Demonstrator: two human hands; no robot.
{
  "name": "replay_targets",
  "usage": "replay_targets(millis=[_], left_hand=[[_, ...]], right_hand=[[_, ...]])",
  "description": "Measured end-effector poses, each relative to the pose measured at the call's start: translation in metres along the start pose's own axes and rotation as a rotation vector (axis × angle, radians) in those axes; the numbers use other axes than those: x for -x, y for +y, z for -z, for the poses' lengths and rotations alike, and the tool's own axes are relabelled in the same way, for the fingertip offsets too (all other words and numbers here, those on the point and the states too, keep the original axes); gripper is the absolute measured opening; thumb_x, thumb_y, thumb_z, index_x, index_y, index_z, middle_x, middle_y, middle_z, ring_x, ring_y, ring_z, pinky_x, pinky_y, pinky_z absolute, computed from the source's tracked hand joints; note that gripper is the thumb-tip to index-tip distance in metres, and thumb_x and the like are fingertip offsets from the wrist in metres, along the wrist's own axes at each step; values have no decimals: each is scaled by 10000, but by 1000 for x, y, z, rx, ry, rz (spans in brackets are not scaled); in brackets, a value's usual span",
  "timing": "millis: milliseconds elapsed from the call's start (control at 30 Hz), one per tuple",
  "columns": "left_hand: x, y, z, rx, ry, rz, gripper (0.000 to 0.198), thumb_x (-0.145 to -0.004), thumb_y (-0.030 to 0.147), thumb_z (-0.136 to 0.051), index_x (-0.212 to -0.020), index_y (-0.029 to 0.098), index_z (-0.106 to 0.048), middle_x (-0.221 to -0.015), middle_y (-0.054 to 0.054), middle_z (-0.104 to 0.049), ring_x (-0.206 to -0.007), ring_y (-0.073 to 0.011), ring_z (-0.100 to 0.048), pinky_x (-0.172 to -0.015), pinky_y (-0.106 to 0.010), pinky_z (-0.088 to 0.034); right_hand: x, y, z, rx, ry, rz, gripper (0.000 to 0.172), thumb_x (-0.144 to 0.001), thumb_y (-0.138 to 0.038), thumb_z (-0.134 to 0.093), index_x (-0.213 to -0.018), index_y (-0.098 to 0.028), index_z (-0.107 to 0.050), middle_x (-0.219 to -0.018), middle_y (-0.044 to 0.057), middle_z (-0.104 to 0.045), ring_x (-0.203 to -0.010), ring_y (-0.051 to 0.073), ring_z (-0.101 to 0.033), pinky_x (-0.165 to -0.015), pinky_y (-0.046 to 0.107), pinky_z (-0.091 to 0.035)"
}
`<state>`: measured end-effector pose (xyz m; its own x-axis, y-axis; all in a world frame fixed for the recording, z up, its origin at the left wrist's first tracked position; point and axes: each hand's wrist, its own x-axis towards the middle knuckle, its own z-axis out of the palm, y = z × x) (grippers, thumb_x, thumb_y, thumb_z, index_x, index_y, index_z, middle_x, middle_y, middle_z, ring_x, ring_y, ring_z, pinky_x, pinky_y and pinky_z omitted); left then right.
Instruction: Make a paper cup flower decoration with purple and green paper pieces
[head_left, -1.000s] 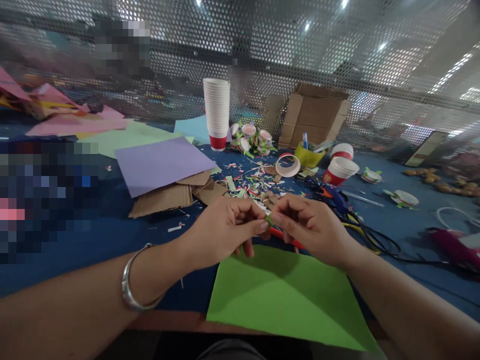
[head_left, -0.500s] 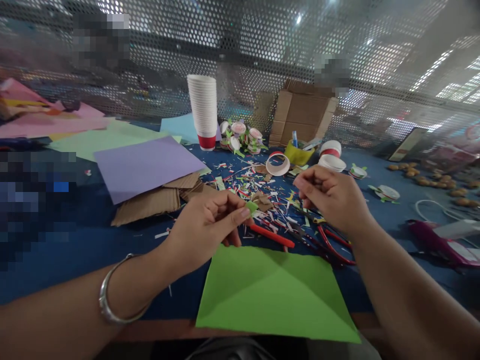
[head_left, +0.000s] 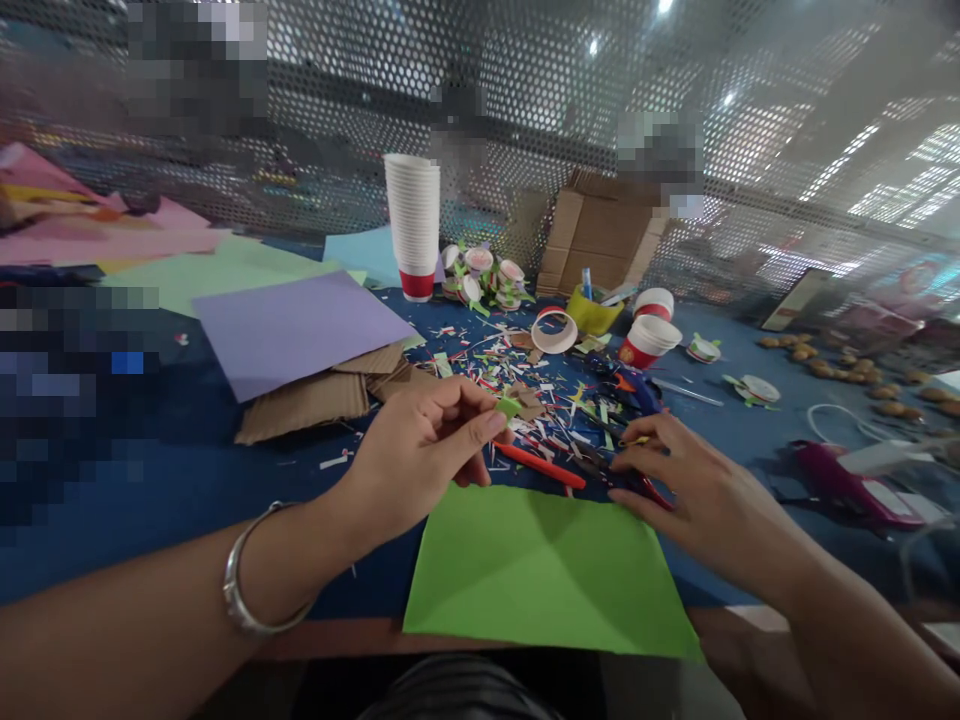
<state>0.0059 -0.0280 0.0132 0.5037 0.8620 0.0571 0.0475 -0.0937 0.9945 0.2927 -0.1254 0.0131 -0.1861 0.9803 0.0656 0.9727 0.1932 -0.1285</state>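
Between the thumb and fingers of my left hand [head_left: 435, 440] is a small piece of green paper [head_left: 508, 407]. My right hand [head_left: 697, 490] has its thumb and fingers apart over the red-handled scissors [head_left: 654, 488], whose handles it partly hides. Whether the fingers touch the handles is hard to make out. Below the hands, at the table's front edge, lies a bright green sheet [head_left: 547, 570]. An orange-red pen-like stick [head_left: 544, 466] lies just above the sheet, between the two hands.
Paper scraps [head_left: 495, 355] cover the middle. Behind them stand a stack of paper cups [head_left: 414, 220], small paper-cup turtles [head_left: 480, 275] and a yellow holder [head_left: 594, 314]. A purple sheet [head_left: 300, 330] lies on cardboard [head_left: 307, 408] at left. A purple glue-gun-like tool [head_left: 855, 485] lies right.
My right hand has moved down and toward me to the scissors, its fingers spreading from a closed pinch. My left hand still holds the green piece nearly in place.
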Motion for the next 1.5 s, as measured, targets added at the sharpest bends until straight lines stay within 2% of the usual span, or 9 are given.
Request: replay_targets(millis=[267, 400, 500, 667, 800, 967, 1100, 1267, 1500], left_hand=[[1, 1, 1, 37, 0, 23, 249, -886, 400, -726, -936, 180, -619, -790, 1, -731, -505, -90, -656, -481, -193, -505], [1, 2, 1, 48, 5, 58, 252, -890, 414, -711, -906, 180, -620, -788, 0, -728, -548, -104, -689, -507, -199, -503], [2, 3, -1, 54, 13, 78, 240, -893, 401, -708, -871, 178, -621, -755, 6, -721, -600, -119, -721, -521, -188, -493], [2, 2, -3, 135, 43, 115, 245, -886, 398, -719, -874, 169, -635, -824, -16, -746, -658, -124, -736, -521, -179, -479], [1, -1, -2, 225, 86, 124, 247, -865, 401, -752, -878, 177, -648, -819, 1, -725, -677, -116, -726, -510, -175, -463], [0, 0, -2, 300, 123, 183, 268, -821, 414, -795, -861, 187, -658, -648, 44, -642, -608, -112, -702, -464, -163, -415], [-2, -1, -2, 385, 158, 231, 250, -806, 401, -808, -842, 186, -686, -561, 47, -624, -500, -74, -618, -409, -148, -332], [-5, -4, -2, 481, 209, 280, 234, -817, 376, -816, -862, 174, -706, -556, 51, -640, -457, -36, -570, -400, -122, -323], [-2, -4, -6, 515, 136, 284, 214, -811, 346, -837, -876, 175, -727, -646, 51, -682, -501, -26, -614, -433, -103, -369]], right_hand=[[-6, 0, -6, -68, 9, 4, 116, -905, -227, -563, -826, -220, -647, -1243, 138, -578, -1125, 296, -655, -935, 482, -533], [-9, 3, 13, -225, 170, -54, 88, -870, -283, -632, -794, -239, -636, -1177, 116, -637, -1068, 292, -659, -876, 448, -538], [-16, 1, 26, -539, 238, -114, 140, -883, -329, -661, -780, -237, -639, -1081, 106, -690, -968, 262, -682, -816, 393, -548], [-44, -18, 28, -1096, 128, -256, 110, -882, -314, -665, -880, -205, -675, -947, 73, -727, -743, 175, -674, -653, 295, -559], [-65, -44, 21, -1380, 74, -285, 54, -810, -215, -630, -840, -212, -585, -834, 24, -704, -513, 94, -552, -412, 196, -419], [-74, -63, 7, -1332, 47, -231, 183, -868, -292, -646, -1021, -208, -590, -715, -19, -657, -370, 41, -364, -330, 169, -202], [-76, -68, -4, -1248, 72, -192, 391, -855, -343, -725, -1194, -192, -603, -696, -40, -610, -399, 42, -363, -365, 188, -239], [-75, -73, -4, -1153, 103, -150, 314, -859, -367, -743, -1121, -201, -690, -699, 1, -668, -431, 71, -420, -383, 224, -320], [-69, -76, -10, -1124, 66, -154, 394, -904, -481, -693, -1155, -177, -708, -444, -66, -523, -351, 94, -413, -366, 239, -359]])
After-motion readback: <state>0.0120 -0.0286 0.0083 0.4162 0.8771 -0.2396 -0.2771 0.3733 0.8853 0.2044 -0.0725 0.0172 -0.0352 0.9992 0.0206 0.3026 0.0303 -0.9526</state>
